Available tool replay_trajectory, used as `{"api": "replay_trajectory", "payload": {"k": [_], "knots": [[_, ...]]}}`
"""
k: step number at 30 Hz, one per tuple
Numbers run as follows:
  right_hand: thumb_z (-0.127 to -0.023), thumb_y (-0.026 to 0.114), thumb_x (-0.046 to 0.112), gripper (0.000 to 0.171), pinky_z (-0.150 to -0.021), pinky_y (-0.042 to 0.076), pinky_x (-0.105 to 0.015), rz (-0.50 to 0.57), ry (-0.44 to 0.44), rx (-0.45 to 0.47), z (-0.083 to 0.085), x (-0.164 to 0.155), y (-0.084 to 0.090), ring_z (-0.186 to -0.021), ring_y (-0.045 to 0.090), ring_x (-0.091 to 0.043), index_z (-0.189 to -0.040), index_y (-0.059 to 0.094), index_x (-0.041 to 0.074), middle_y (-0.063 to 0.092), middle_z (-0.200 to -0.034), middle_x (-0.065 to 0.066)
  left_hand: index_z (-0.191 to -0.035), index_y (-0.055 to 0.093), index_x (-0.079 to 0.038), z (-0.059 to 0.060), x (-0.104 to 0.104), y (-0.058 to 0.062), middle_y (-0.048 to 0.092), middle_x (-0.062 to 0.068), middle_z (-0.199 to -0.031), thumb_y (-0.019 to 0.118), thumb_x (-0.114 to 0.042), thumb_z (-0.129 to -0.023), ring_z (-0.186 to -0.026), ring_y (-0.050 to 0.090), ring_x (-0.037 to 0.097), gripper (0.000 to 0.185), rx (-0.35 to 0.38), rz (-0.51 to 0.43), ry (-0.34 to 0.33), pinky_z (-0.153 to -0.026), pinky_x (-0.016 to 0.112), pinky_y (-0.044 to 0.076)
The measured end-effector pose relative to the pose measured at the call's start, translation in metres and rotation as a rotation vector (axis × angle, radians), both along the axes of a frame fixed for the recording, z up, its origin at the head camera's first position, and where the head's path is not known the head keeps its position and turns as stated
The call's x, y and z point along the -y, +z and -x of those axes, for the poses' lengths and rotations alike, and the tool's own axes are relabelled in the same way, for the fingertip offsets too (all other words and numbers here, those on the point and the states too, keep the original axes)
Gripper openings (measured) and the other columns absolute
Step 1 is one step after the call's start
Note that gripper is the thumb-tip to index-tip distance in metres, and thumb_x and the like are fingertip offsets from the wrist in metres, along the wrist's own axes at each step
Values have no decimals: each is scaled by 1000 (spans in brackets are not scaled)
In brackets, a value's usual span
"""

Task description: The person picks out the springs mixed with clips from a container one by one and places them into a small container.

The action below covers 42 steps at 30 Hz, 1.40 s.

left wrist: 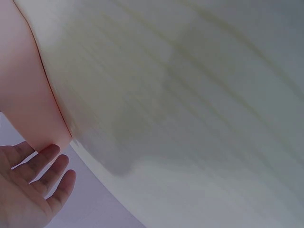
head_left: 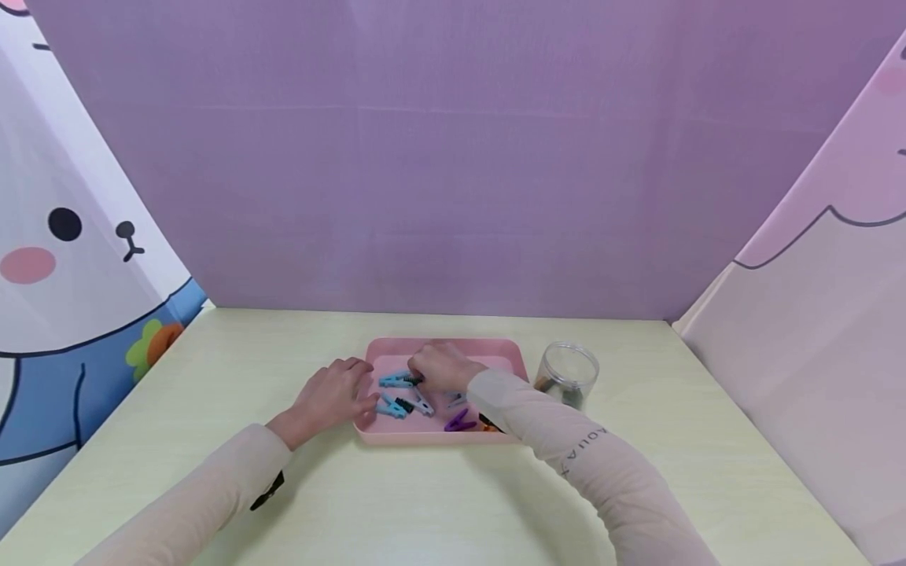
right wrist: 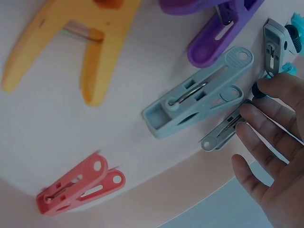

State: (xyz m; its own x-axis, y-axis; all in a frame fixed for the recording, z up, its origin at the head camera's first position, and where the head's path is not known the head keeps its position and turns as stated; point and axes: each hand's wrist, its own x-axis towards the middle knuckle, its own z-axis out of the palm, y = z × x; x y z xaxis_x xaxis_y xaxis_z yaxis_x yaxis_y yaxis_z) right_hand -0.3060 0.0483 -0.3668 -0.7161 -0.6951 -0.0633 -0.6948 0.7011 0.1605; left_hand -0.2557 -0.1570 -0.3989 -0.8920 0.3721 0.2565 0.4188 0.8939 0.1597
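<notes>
My left hand [head_left: 333,393] rests at the left rim of a pink tray [head_left: 425,439], fingers loosely spread and gripping nothing. In the left wrist view its fingertips [left wrist: 50,153] lie right at the tray's edge. Over the tray's far part, my right hand [head_left: 440,366] pinches a small black piece [right wrist: 258,90] between thumb and index finger; most of that piece is hidden. A grey clothespin [right wrist: 219,132] lies under its other fingers. Around it are a larger grey clothespin [right wrist: 190,97], a purple clothespin [head_left: 458,422] and blue clothespins [head_left: 392,406].
A red clothespin [right wrist: 78,187] and an orange clothespin [right wrist: 107,47] lie in the tray, partly behind the right sleeve in the head view. A black ribbed piece [right wrist: 294,39] is beside the clothespins. A clear jar [head_left: 566,369] with dark contents stands right of the tray.
</notes>
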Motion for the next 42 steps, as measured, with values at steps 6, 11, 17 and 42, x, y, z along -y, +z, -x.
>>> {"api": "replay_trajectory", "payload": {"k": [6, 11, 17, 42], "knots": [[-81, 67, 21, 3, -62, 44, -19, 3, -18, 8, -1, 0, 1, -65, 54, -4, -84, 66, 19, 64, -78, 9, -115, 57, -5, -1, 0, 0, 59, 13, -116, 64, -43, -77, -102, 56, 30, 55, 4, -11, -4, -80, 45, 50], [-81, 66, 18, 6, -66, 48, -20, 23, -24, 2, -2, -1, 1, -71, 57, -5, -87, 66, 19, 65, -82, 9, -116, 57, -5, 0, 1, -1, 59, 13, -117, 64, -44, -77, -103, 56, 30, 55, -3, -3, -3, -79, 45, 50], [-82, 66, 21, 7, -68, 49, -21, 58, -30, 12, -2, -6, 3, -71, 58, -5, -88, 65, 18, 64, -81, 9, -116, 57, -5, 1, 1, -1, 59, 13, -117, 64, -43, -77, -104, 56, 31, 55, -5, -4, -7, -79, 45, 50], [-80, 66, 16, 8, -64, 46, -24, 138, -47, -3, -11, -50, 43, -71, 52, -8, -87, 67, 14, 63, -80, 7, -116, 58, -4, 2, 0, -1, 59, 14, -117, 64, -42, -77, -104, 56, 32, 54, -16, -4, -20, -77, 44, 52]]}}
